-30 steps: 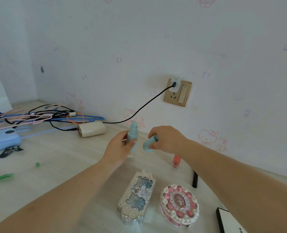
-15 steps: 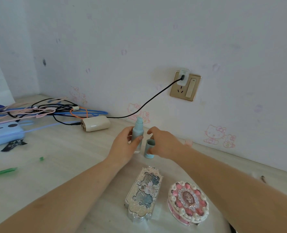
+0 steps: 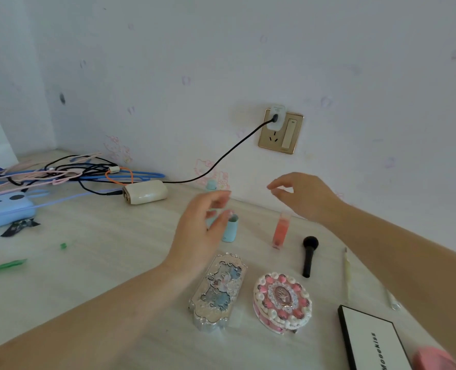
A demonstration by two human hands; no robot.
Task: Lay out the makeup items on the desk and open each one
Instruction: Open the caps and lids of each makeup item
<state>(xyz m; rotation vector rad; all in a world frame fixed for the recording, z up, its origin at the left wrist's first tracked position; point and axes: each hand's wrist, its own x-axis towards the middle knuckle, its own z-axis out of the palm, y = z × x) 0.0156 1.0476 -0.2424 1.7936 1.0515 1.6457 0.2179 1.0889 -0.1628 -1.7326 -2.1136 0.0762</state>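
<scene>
A small teal bottle (image 3: 210, 186) stands near the wall, mostly hidden behind my left hand (image 3: 200, 231). Its teal cap (image 3: 230, 228) stands on the desk beside it, open end up. My left hand hovers just in front of both with loose fingers and holds nothing. My right hand (image 3: 305, 196) hangs above a pink lip gloss tube (image 3: 280, 231), fingers relaxed and empty. An ornate silver-blue palette (image 3: 218, 289) and a round pink cake-shaped compact (image 3: 282, 301) lie closed in front. A black brush (image 3: 309, 255) lies to the right.
A black-edged white palette box (image 3: 371, 340) lies at the lower right, with thin sticks (image 3: 346, 273) near it. A cream charger (image 3: 145, 192) with a black cable, tangled cords (image 3: 61, 173) and a blue case (image 3: 2, 212) fill the left. A wall socket (image 3: 280, 130) is above the desk.
Both hands let go: the left released the teal bottle, the right set the cap down on the desk. Both have lifted away, and the right moved to the right.
</scene>
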